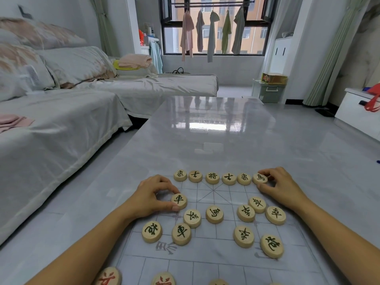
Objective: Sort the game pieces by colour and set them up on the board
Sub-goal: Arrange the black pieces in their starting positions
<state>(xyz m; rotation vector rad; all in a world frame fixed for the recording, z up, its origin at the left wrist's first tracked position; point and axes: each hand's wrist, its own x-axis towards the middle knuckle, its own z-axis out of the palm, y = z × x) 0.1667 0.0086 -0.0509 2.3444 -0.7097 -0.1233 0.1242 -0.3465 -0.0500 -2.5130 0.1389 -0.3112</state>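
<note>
Pale wooden pieces (214, 214) bear black characters, nearer ones (163, 279) red.

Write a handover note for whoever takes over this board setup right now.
Left hand pinches a black-lettered piece by the left side of the board.
Right hand holds the end piece of the far row.
Done: the far row holds six black pieces.
Left: nine loose black pieces mid-board to place, then the red pieces at the near edge.
</note>
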